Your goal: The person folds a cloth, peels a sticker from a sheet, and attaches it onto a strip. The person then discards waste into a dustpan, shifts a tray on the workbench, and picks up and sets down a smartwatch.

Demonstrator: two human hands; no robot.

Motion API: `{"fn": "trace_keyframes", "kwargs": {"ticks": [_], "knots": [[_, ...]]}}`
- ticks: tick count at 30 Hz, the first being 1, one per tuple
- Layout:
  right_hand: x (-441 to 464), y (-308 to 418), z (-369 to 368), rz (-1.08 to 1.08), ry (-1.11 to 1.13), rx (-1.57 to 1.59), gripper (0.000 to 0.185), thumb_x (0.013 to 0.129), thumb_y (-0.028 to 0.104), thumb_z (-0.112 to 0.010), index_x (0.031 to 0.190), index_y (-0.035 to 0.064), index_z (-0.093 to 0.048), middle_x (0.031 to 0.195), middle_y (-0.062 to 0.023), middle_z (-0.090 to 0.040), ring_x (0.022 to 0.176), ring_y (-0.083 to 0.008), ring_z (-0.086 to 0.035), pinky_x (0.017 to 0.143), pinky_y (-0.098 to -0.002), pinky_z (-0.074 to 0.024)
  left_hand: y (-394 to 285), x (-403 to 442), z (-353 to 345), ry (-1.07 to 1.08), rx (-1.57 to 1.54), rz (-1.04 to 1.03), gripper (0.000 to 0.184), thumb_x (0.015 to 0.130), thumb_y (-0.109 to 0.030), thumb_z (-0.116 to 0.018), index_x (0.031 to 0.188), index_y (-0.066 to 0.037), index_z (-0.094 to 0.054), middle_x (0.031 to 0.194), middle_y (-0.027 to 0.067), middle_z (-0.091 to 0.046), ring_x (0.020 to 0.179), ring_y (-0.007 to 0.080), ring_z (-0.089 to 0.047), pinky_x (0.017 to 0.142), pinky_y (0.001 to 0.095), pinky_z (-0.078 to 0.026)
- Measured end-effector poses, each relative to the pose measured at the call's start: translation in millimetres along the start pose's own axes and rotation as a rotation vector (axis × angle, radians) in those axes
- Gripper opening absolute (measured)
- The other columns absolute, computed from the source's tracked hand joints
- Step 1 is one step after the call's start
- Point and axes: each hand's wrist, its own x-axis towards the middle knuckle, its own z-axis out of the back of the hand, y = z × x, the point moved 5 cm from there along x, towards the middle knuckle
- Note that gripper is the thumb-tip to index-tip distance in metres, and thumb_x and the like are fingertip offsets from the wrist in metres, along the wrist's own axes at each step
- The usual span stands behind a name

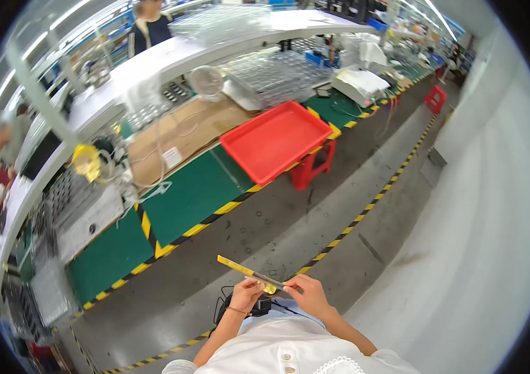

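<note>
Close to my body, above the grey floor, both hands hold a thin strip (235, 265), yellow at its far left end and dark toward the right. My left hand (245, 295) pinches it near the middle, fingers closed. At the strip's right end, the closed fingertips of my right hand (305, 294) grip it. A small crumpled yellow piece (270, 288) hangs between the hands, just under the strip. Whether it is joined to the strip is too small to tell.
A green workbench (196, 199) edged in black and yellow tape runs across ahead. It bears a red tray (277, 140), cardboard (180, 134) and clear plastic trays (277, 75). A red stool (312, 167) stands under its edge. A white wall rises at right. People stand at far left and behind the bench.
</note>
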Motion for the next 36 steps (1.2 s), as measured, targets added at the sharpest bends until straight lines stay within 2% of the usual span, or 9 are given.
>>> {"fn": "trace_keyframes", "kwargs": {"ticks": [10, 17, 22, 26, 28, 29, 33, 35, 36], "knots": [[153, -44, 48, -0.052, 0.171, -0.016, 0.011, 0.073, 0.013, -0.061, 0.078, 0.0038, -0.056, 0.072, -0.006, -0.057, 0.061, -0.0189, -0.056, 0.055, -0.0294, -0.0443, -78, 139, -73, 0.002, 0.034, -0.054, 0.008, 0.075, 0.007, -0.054, 0.08, 0.003, -0.058, 0.088, 0.011, -0.057, 0.083, 0.0213, -0.057, 0.076, 0.033, -0.048], [300, -47, 122, 0.021, 0.145, 0.104, 0.029, 0.079, 0.02, -0.06, 0.103, 0.0041, -0.053, 0.092, -0.0083, -0.053, 0.069, -0.0155, -0.057, 0.061, -0.0264, -0.0463, -176, 254, -139, 0.122, -0.115, -0.244, 0.013, 0.073, 0.004, -0.06, 0.085, 0.003, -0.057, 0.085, 0.0104, -0.059, 0.082, 0.0217, -0.058, 0.075, 0.0314, -0.049], [403, -80, 219, 0.065, -0.114, -0.05, 0.026, 0.079, 0.015, -0.058, 0.101, 0.0013, -0.054, 0.095, -0.0107, -0.053, 0.076, -0.017, -0.057, 0.064, -0.0264, -0.0465, -227, 302, -144, -0.015, -0.17, -0.406, 0.023, 0.066, 0.006, -0.064, 0.088, 0.001, -0.056, 0.088, 0.0104, -0.058, 0.083, 0.0226, -0.057, 0.076, 0.0336, -0.048], [517, -101, 318, 0.27, -0.249, -0.384, 0.021, 0.076, 0.008, -0.059, 0.095, 0.0019, -0.055, 0.094, -0.0094, -0.053, 0.082, -0.0179, -0.054, 0.067, -0.026, -0.0448, -247, 315, -147, -0.135, -0.227, -0.626, 0.024, 0.066, 0.002, -0.065, 0.087, 0.0, -0.055, 0.09, 0.0117, -0.057, 0.086, 0.0256, -0.056, 0.08, 0.0412, -0.047], [587, -92, 364, 0.358, -0.344, -0.384, 0.017, 0.075, 0.008, -0.057, 0.091, 0.0015, -0.054, 0.092, -0.0139, -0.052, 0.09, -0.0308, -0.051, 0.079, -0.0359, -0.0407, -255, 314, -158, -0.199, -0.259, -0.72, 0.021, 0.067, -0.001, -0.065, 0.085, -0.001, -0.053, 0.088, 0.0117, -0.057, 0.085, 0.027, -0.056, 0.082, 0.0451, -0.045], [624, -90, 386, 0.421, -0.409, -0.417, 0.016, 0.075, 0.008, -0.056, 0.09, 0.002, -0.055, 0.091, -0.0136, -0.052, 0.089, -0.0302, -0.051, 0.078, -0.0357, -0.0407, -262, 309, -171, -0.231, -0.229, -0.761, 0.021, 0.068, -0.003, -0.065, 0.085, -0.001, -0.051, 0.086, 0.0115, -0.056, 0.085, 0.0277, -0.056, 0.084, 0.0473, -0.044], [783, -81, 460, 0.655, -0.688, -0.502, 0.012, 0.076, 0.01, -0.054, 0.086, 0.0044, -0.058, 0.089, -0.0124, -0.053, 0.087, -0.0281, -0.05, 0.077, -0.0356, -0.0385, -255, 288, -172, -0.298, -0.262, -0.953, 0.029, 0.072, 0.003, -0.06, 0.099, -0.001, -0.049, 0.099, 0.0096, -0.055, 0.096, 0.0248, -0.053, 0.09, 0.0374, -0.042], [864, -90, 485, 0.615, -0.821, -0.561, 0.014, 0.076, 0.014, -0.054, 0.087, 0.007, -0.059, 0.09, -0.0122, -0.054, 0.089, -0.0277, -0.049, 0.079, -0.0369, -0.0372, -249, 273, -180, -0.626, -0.362, -1.103, 0.026, 0.071, -0.003, -0.063, 0.094, 0.0, -0.052, 0.092, 0.0113, -0.057, 0.09, 0.0256, -0.056, 0.086, 0.0386, -0.045], [900, -100, 492, 0.554, -0.886, -0.597, 0.016, 0.075, 0.016, -0.055, 0.089, 0.0086, -0.06, 0.091, -0.0121, -0.054, 0.091, -0.0276, -0.048, 0.08, -0.0377, -0.0366, -246, 270, -185, -0.654, -0.36, -1.129, 0.026, 0.071, -0.003, -0.063, 0.094, 0.0, -0.052, 0.092, 0.0113, -0.057, 0.09, 0.0256, -0.056, 0.086, 0.0386, -0.045]]}}
